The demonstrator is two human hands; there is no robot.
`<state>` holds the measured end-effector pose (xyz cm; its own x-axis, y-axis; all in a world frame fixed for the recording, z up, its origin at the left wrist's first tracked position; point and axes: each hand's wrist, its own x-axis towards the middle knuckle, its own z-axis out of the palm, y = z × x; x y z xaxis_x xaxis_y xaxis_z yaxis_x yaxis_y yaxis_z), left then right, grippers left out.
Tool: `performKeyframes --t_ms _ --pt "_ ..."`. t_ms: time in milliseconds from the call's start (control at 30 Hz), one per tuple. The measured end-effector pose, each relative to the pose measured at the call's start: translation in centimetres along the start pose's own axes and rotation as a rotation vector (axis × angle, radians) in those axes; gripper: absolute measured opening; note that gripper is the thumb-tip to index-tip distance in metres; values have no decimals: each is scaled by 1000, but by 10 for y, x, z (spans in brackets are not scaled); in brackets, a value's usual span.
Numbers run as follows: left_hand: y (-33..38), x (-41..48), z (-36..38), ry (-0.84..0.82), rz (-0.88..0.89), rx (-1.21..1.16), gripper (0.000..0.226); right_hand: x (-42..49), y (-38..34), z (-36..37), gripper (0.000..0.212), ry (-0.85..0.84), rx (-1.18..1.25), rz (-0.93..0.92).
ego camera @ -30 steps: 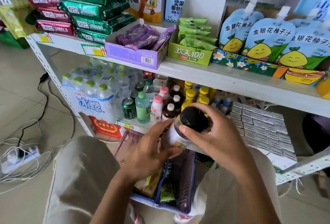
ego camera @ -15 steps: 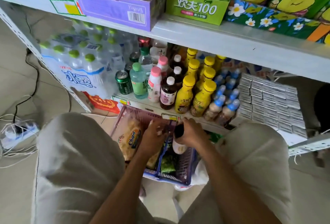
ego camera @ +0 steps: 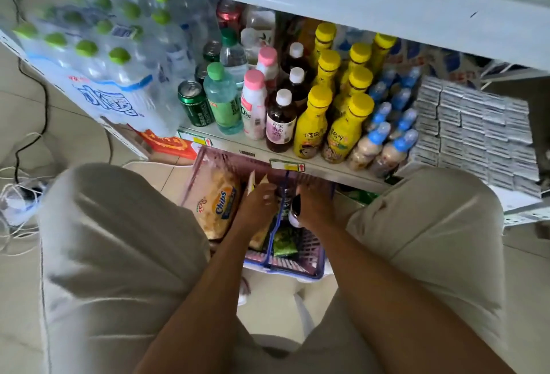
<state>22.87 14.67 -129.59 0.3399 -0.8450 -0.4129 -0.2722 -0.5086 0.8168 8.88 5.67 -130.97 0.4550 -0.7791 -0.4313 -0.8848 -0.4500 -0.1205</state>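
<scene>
Squatting legs (ego camera: 113, 239): two, in pale trousers, one on each side of the basket.
Shelf (ego camera: 342, 162): one lower board carrying the drinks, with two yellow price tags on its front edge.
Water pack (ego camera: 113, 76): one shrink-wrapped pack of green-capped bottles at the shelf's left end. The caps are too blurred to count.
Grey boxes (ego camera: 476, 129): one stacked block at the shelf's right end.
Basket (ego camera: 314, 274): one, purple with a blue handle, on the floor between the knees.
Chips bag (ego camera: 218, 204): one, lying in the basket's left part.
Yellow-capped bottles (ego camera: 309, 126): seven caps visible.
White-capped dark bottles (ego camera: 281, 123): three, in a line front to back.
Pink-capped bottles (ego camera: 253, 105): two.
Green can (ego camera: 195, 104): one at the front.
Left hand (ego camera: 257, 205): one, its fingers (ego camera: 268, 193) curled over the tops of two upright snack packets (ego camera: 253, 181) in the basket.
Right hand (ego camera: 317, 204): one, fingers wrapped round the black-capped bottle.
Black-capped bottle (ego camera: 295, 213): one, inside the basket just right of the handle, between the two hands.
</scene>
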Motion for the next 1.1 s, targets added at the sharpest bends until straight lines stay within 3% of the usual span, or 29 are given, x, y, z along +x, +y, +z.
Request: performKeyframes --t_ms 167,267,400,500,767,933,1100 --pt "0 -6 0 -45 -55 6 44 -4 6 8 48 -93 161 78" --pt "4 -8 0 -46 -60 -31 44 -4 2 6 54 -115 189 117" --pt "18 -15 -9 -39 -47 69 48 -8 -9 -6 61 -135 230 104" --pt "30 -28 -22 -4 -8 54 52 -20 -18 -25 51 -103 263 42" --pt "115 -88 -108 264 291 -164 42 -77 -69 -140 10 184 351 -188" --pt "206 -154 -191 678 590 -222 34 -135 -142 -252 31 448 501 -464" --pt "279 -207 -268 778 756 -224 23 -187 -199 -364 31 699 604 -693"
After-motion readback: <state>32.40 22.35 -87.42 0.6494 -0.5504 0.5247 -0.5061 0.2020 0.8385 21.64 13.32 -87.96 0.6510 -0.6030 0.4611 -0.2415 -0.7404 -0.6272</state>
